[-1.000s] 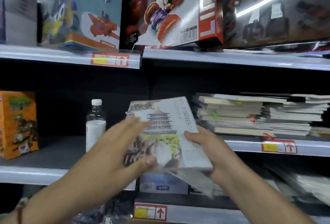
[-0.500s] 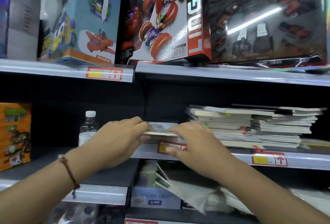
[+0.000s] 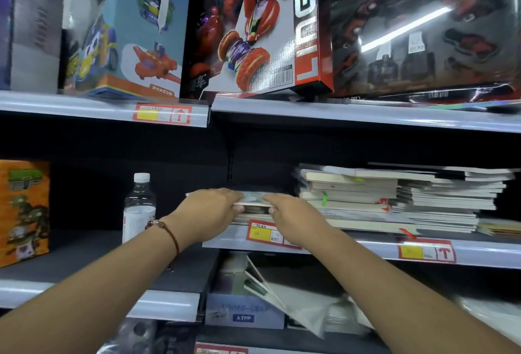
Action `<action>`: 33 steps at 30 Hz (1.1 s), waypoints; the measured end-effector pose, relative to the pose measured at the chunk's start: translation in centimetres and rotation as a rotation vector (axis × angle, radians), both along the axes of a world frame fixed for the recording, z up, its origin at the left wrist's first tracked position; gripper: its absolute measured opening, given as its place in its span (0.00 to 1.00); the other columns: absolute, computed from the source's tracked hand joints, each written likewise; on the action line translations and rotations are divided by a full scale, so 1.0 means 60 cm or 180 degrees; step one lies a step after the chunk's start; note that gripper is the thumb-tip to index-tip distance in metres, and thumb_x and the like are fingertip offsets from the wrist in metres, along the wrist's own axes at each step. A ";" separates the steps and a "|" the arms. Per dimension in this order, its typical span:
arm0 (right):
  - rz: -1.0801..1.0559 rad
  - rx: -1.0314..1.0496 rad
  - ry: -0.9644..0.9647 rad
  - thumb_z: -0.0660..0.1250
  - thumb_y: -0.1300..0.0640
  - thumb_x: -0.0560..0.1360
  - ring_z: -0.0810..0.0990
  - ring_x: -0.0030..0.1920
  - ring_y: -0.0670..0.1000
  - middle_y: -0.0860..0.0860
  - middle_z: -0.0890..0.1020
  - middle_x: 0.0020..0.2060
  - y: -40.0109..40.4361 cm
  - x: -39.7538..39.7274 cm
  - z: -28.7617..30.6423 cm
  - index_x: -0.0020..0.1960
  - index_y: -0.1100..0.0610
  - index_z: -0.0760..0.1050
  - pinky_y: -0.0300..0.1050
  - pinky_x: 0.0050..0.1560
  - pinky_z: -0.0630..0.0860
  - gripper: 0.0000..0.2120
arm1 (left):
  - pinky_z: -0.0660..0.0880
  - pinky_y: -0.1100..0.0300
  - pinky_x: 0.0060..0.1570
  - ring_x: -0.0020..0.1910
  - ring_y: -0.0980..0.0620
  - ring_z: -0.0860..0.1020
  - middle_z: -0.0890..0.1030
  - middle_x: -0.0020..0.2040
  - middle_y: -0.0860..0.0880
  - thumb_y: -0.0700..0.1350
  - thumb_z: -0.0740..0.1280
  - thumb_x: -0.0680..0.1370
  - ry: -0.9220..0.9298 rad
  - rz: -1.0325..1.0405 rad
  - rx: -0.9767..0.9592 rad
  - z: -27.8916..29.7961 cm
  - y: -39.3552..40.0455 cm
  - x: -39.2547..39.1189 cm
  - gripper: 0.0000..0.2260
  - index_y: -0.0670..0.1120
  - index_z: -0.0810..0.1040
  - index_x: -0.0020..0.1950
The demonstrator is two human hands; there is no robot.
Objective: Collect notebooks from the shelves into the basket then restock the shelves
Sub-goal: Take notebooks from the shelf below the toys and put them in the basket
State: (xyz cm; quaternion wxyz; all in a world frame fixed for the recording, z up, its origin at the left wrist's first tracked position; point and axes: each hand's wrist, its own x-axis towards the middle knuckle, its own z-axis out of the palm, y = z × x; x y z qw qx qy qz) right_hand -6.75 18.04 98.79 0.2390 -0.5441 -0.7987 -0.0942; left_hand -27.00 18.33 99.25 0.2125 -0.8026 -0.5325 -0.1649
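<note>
Restocking phase, judged under way. At centre frame the left hand (image 3: 210, 217) and right hand (image 3: 293, 219) each curl their fingers over the near edge of a thin notebook (image 3: 253, 203), which lies flat on a low pile at the front of the middle shelf (image 3: 352, 249). To the right stand taller notebook stacks (image 3: 394, 198): soft-covered, pale-edged, slightly ragged. No basket is visible, so what is left cannot be told. A clear plastic bottle (image 3: 138, 209) stands left of centre; glossy toy boxes (image 3: 253, 26) fill the upper frame.
</note>
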 end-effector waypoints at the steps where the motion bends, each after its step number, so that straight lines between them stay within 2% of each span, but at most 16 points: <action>1: 0.0008 0.0001 0.0016 0.54 0.53 0.84 0.70 0.70 0.53 0.49 0.68 0.74 0.001 0.000 -0.002 0.76 0.47 0.62 0.52 0.65 0.71 0.21 | 0.67 0.57 0.64 0.68 0.49 0.71 0.70 0.73 0.50 0.56 0.51 0.84 -0.0007 0.0003 0.0002 -0.001 -0.001 0.000 0.22 0.51 0.63 0.76; 4: -0.0010 0.0009 0.0020 0.54 0.50 0.83 0.67 0.72 0.53 0.49 0.65 0.75 -0.001 -0.002 -0.008 0.77 0.48 0.60 0.52 0.68 0.68 0.22 | 0.62 0.54 0.69 0.70 0.49 0.69 0.70 0.73 0.50 0.59 0.50 0.83 -0.0010 0.0021 0.0055 -0.010 0.001 -0.001 0.24 0.51 0.62 0.76; 7: -0.0080 0.0184 -0.0071 0.56 0.49 0.83 0.66 0.71 0.53 0.50 0.66 0.74 -0.022 -0.004 -0.013 0.77 0.50 0.59 0.49 0.67 0.65 0.24 | 0.53 0.46 0.75 0.74 0.45 0.64 0.68 0.74 0.48 0.66 0.42 0.79 0.0077 0.0025 0.0357 -0.037 -0.003 -0.006 0.33 0.50 0.59 0.78; 9: -0.0055 0.0329 -0.0078 0.57 0.47 0.82 0.62 0.73 0.53 0.51 0.64 0.75 -0.043 -0.003 -0.022 0.77 0.51 0.57 0.49 0.70 0.60 0.25 | 0.56 0.44 0.74 0.74 0.42 0.64 0.69 0.73 0.45 0.66 0.41 0.78 0.0077 -0.0083 0.0613 -0.058 -0.020 -0.007 0.34 0.48 0.61 0.78; 12: 0.0010 0.0357 -0.0008 0.58 0.46 0.82 0.52 0.78 0.52 0.50 0.54 0.79 -0.076 0.002 -0.054 0.79 0.51 0.52 0.48 0.76 0.47 0.30 | 0.61 0.43 0.73 0.74 0.41 0.65 0.67 0.74 0.42 0.63 0.48 0.80 0.0019 -0.0229 0.0670 -0.094 -0.060 -0.003 0.30 0.48 0.64 0.76; 16: 0.0205 0.0326 0.0028 0.58 0.45 0.81 0.46 0.78 0.47 0.46 0.51 0.79 -0.123 0.012 -0.135 0.79 0.47 0.50 0.40 0.74 0.37 0.30 | 0.68 0.51 0.65 0.67 0.44 0.72 0.73 0.69 0.46 0.60 0.53 0.80 -0.0050 -0.0675 0.0504 -0.177 -0.093 -0.001 0.26 0.48 0.69 0.73; 18: 0.0271 0.0159 0.0019 0.57 0.45 0.82 0.45 0.78 0.46 0.45 0.50 0.79 -0.143 0.023 -0.188 0.80 0.46 0.49 0.37 0.72 0.33 0.30 | 0.70 0.50 0.63 0.66 0.44 0.73 0.74 0.68 0.46 0.60 0.55 0.79 -0.0116 -0.0749 0.0281 -0.229 -0.107 0.002 0.25 0.49 0.70 0.72; 21: 0.0155 -0.0439 -0.0107 0.54 0.45 0.83 0.41 0.78 0.46 0.44 0.47 0.79 -0.165 0.054 -0.313 0.80 0.45 0.46 0.39 0.73 0.32 0.29 | 0.73 0.48 0.63 0.65 0.43 0.74 0.75 0.67 0.44 0.59 0.56 0.79 0.0041 -0.0882 -0.0249 -0.346 -0.109 0.011 0.25 0.48 0.71 0.71; 24: -0.0083 -0.1196 -0.0186 0.52 0.44 0.83 0.41 0.79 0.48 0.46 0.46 0.79 -0.195 0.098 -0.450 0.80 0.46 0.46 0.39 0.72 0.32 0.28 | 0.67 0.51 0.65 0.64 0.43 0.74 0.76 0.67 0.43 0.59 0.56 0.79 0.0051 -0.0916 -0.0710 -0.474 -0.127 0.030 0.25 0.48 0.72 0.71; 29: -0.0378 -0.2501 -0.0166 0.53 0.43 0.83 0.41 0.79 0.51 0.46 0.44 0.79 -0.251 0.186 -0.660 0.80 0.47 0.43 0.47 0.76 0.40 0.31 | 0.76 0.46 0.59 0.64 0.41 0.77 0.75 0.69 0.43 0.63 0.50 0.79 0.0076 -0.0719 -0.1812 -0.688 -0.180 0.093 0.28 0.50 0.71 0.72; 31: -0.0423 -0.2925 -0.0179 0.52 0.42 0.83 0.42 0.79 0.52 0.47 0.45 0.80 -0.262 0.228 -0.744 0.80 0.47 0.43 0.49 0.77 0.42 0.31 | 0.76 0.46 0.61 0.68 0.41 0.74 0.72 0.72 0.44 0.65 0.46 0.80 0.0111 -0.0566 -0.2300 -0.774 -0.200 0.125 0.30 0.51 0.68 0.75; 33: -0.0441 -0.3218 -0.0219 0.46 0.37 0.80 0.45 0.79 0.52 0.50 0.48 0.80 -0.270 0.269 -0.825 0.80 0.49 0.45 0.49 0.77 0.44 0.33 | 0.71 0.44 0.65 0.71 0.40 0.70 0.67 0.75 0.45 0.66 0.44 0.79 0.0128 -0.0486 -0.2578 -0.863 -0.217 0.159 0.32 0.52 0.64 0.77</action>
